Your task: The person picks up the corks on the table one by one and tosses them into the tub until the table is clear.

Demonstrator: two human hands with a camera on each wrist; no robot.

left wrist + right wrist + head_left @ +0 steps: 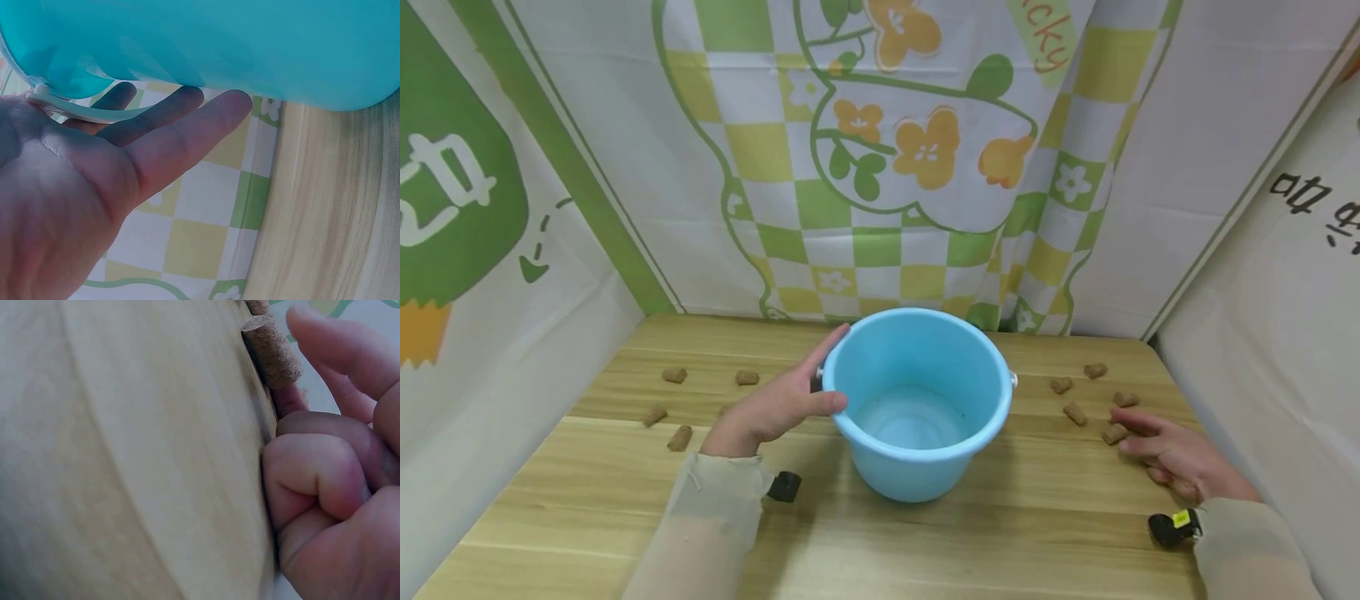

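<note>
A light blue bucket (917,471) with a pale handle stands on the wooden table, its inside showing only the bare bottom. At its left rim is my left hand (778,408), thumb over the rim and the other fingers along the outer wall. The left wrist view shows those fingers (181,140) stretched beneath the handle (94,112). My right hand (1183,458) is low over the table by a cork (1114,433), thumb and forefinger spread apart. In the right wrist view, the cork (272,353) is close to the fingertips, while the lower fingers (312,478) are curled.
Several more corks lie to the right, among them one cork (1075,414) nearer the bucket. On the left, several others are scattered, including a cork (680,438) beside my left wrist. A patterned cloth (880,250) hangs behind the table (1000,550), with printed side walls.
</note>
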